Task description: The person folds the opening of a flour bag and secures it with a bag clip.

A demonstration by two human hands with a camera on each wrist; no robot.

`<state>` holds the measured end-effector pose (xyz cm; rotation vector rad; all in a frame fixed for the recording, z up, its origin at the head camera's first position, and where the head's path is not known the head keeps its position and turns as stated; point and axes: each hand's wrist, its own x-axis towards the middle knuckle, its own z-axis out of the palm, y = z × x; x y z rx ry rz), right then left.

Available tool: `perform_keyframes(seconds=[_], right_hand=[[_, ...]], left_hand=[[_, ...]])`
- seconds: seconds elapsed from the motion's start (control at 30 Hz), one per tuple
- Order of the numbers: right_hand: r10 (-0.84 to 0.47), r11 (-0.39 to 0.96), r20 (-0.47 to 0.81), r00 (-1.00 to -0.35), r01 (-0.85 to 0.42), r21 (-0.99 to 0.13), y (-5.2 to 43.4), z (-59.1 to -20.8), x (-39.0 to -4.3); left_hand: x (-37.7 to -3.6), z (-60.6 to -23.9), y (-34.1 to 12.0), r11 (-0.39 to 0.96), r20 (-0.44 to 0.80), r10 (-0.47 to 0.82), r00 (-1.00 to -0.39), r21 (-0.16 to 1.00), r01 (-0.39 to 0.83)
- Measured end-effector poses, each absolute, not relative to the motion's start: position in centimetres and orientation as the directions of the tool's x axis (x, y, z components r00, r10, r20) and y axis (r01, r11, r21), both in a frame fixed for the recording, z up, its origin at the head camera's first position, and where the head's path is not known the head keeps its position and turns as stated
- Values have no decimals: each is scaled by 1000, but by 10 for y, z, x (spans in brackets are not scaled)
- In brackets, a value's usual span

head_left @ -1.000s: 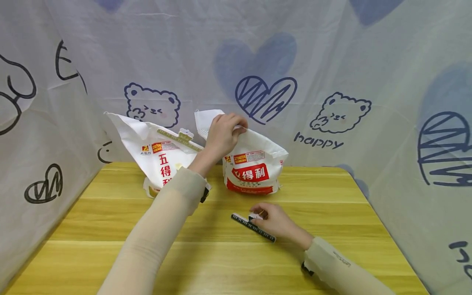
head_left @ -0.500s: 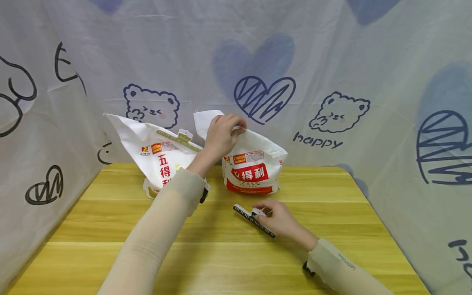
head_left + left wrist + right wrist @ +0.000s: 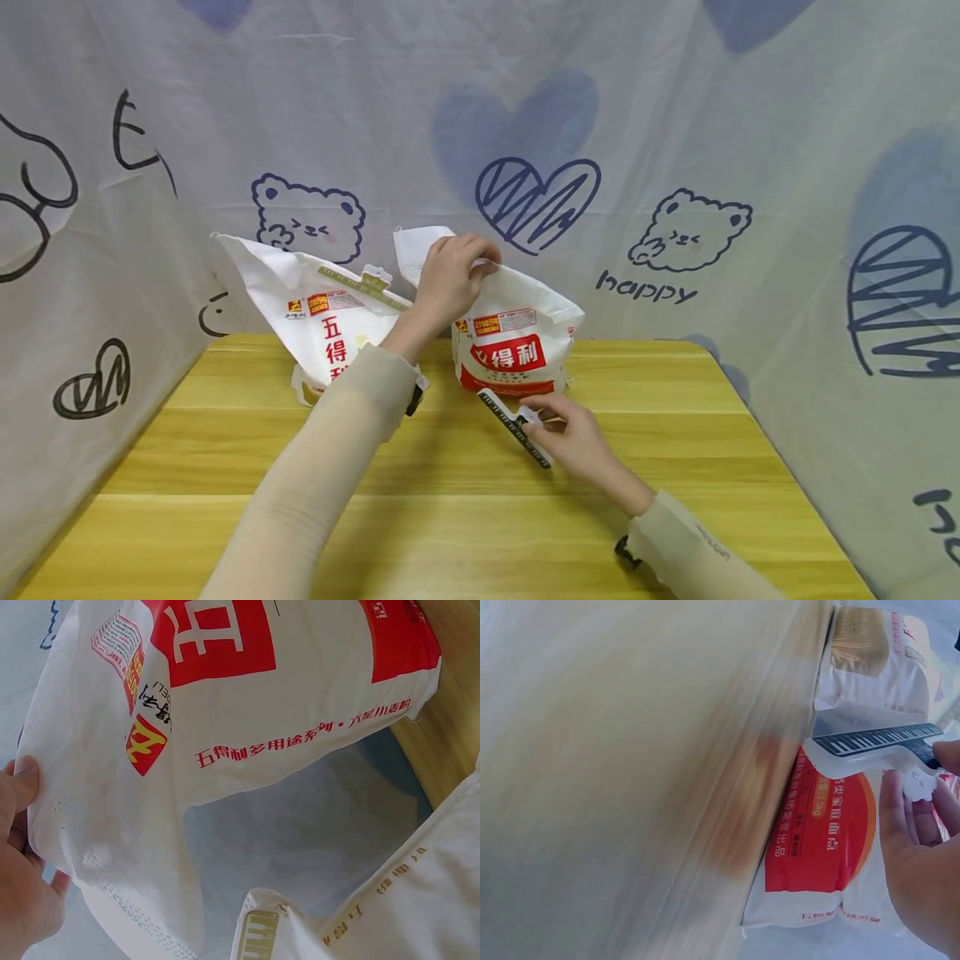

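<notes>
On the wooden table (image 3: 225, 467), the left hand (image 3: 450, 279), arm stretched forward, pinches the top of the right flour bag (image 3: 517, 342). Just before it, the right hand (image 3: 573, 437) grips a black sealing clip (image 3: 513, 427), lifted.

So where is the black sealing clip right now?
In the head view the black sealing clip is pinched in the right hand, lifted just above the wooden table, in front of the right flour bag.
</notes>
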<state>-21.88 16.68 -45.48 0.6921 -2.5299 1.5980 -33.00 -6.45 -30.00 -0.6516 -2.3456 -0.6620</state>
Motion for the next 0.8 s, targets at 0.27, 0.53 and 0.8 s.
perform_keyframes(seconds=[0.27, 0.53, 0.8], right_hand=[[-265, 257, 371, -890, -436, -863, 170, -452, -218], [-215, 163, 449, -867, -486, -859, 174, -446, -221], [-126, 106, 447, -886, -460, -882, 178, -436, -223]], left_hand=[[-330, -301, -65, 750, 669, 282, -688, 294, 593], [-332, -302, -64, 750, 674, 283, -683, 289, 595], [-331, -302, -64, 744, 674, 286, -681, 292, 601]])
